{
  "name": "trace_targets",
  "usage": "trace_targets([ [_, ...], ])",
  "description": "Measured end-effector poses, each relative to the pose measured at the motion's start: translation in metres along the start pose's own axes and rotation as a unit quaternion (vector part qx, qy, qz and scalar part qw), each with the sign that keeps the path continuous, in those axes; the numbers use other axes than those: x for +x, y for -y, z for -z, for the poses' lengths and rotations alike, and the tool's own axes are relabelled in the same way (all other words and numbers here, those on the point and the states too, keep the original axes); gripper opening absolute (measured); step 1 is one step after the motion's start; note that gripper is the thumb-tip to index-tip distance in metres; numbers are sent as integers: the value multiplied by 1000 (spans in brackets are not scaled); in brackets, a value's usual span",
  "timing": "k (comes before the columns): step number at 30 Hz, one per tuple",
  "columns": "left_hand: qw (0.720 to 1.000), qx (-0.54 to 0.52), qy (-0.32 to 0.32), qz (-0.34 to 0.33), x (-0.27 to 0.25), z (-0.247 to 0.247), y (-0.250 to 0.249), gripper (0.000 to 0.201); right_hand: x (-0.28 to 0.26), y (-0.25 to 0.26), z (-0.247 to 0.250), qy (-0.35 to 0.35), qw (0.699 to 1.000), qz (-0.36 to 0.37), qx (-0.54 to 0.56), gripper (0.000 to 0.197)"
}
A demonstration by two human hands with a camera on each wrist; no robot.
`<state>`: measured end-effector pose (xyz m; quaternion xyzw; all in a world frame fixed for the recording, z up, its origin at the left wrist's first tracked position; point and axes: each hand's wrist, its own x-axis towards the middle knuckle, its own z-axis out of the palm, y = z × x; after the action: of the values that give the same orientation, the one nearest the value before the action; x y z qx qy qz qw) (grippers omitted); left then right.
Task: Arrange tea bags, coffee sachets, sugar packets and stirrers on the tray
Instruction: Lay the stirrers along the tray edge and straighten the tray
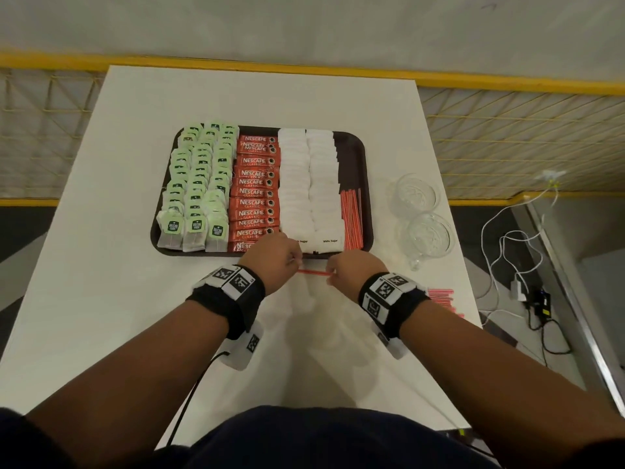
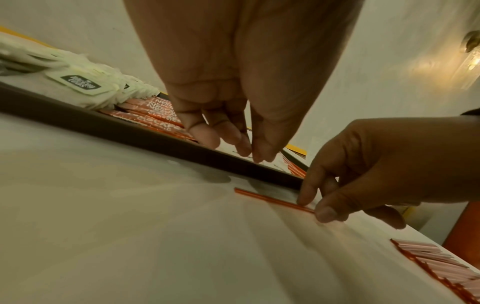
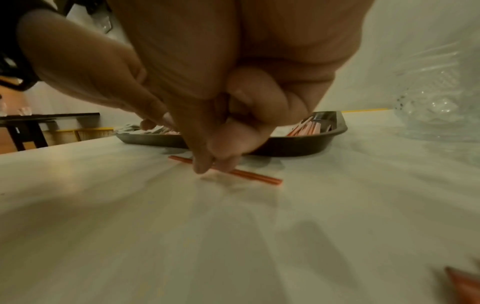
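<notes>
A dark tray (image 1: 358, 157) holds rows of green tea bags (image 1: 199, 184), red coffee sachets (image 1: 253, 191), white sugar packets (image 1: 311, 184) and a bundle of red stirrers (image 1: 351, 218) on its right side. One red stirrer (image 1: 314, 273) lies on the white table just in front of the tray's near rim (image 2: 130, 131). My right hand (image 3: 210, 166) pinches this stirrer (image 3: 249, 175) between thumb and finger against the table. My left hand (image 2: 255, 156) hovers above the stirrer's other end (image 2: 267, 198), fingertips drawn to the thumb with nothing visible between them.
Two glass cups (image 1: 417, 192) (image 1: 429, 235) stand right of the tray. A pile of loose red stirrers (image 1: 439, 296) lies by the table's right edge, behind my right wrist. Cables (image 1: 507, 252) run over the floor beyond that edge.
</notes>
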<state>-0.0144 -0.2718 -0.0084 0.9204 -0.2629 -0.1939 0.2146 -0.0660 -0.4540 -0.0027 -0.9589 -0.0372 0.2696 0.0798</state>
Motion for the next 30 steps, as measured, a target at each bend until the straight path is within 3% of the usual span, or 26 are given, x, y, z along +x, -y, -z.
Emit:
trace_targets([
  [4,1000,-10,-13,-5,-6,1,-3,15,3,8,-7,-3,999,-13,-50,18],
  [9,999,-20,-24,-9,-11,4,-2,17,2,12,-8,12,999,-52,-10,4],
  [14,999,-16,-50,-10,-15,8,6,16,-9,10,-9,29,995,-62,70,14],
  [18,997,-24,-68,3,-15,13,13,16,-17,-2,3,-47,964,-82,249,13],
  [21,998,1,-65,16,-16,16,15,19,-13,-15,17,-133,933,-123,309,14],
  [26,998,31,-46,21,-13,17,20,23,17,-29,33,-163,924,-215,271,22],
  [30,999,25,-15,46,-14,18,23,25,39,-34,41,-131,921,-275,242,21],
])
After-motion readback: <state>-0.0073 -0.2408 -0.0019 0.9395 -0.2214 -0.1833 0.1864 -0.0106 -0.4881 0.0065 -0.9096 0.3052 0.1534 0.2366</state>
